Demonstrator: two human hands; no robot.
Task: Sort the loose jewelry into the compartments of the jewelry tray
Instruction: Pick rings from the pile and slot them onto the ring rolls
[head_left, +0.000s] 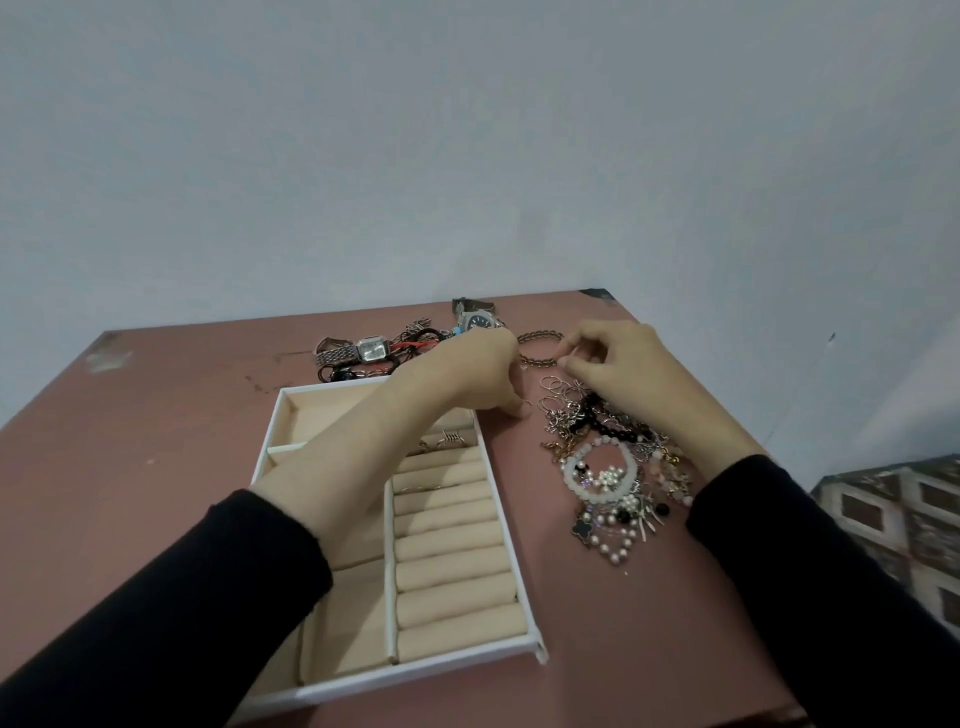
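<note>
Right of the jewelry tray (415, 673) lay the loose jewelry (613, 467), mostly unsorted; a few rings (448, 439) sat in the tray's rolls. The left hand (467, 374) crossed the tray's far corner, fingers curled onto the table, probably after a small hoop; its grip was unclear. Farther right, the right hand (608, 358) pinched thumb and forefinger at a chain bracelet (540, 335), apparently to free it.

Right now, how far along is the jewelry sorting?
Barely started. Done: a few rings sit in the ring rolls of the tray. In hand: the right hand pinches a small piece beside the chain bracelet; the left hand reaches down by the tray. Left: the tangled pile and the watches on the table.
</note>
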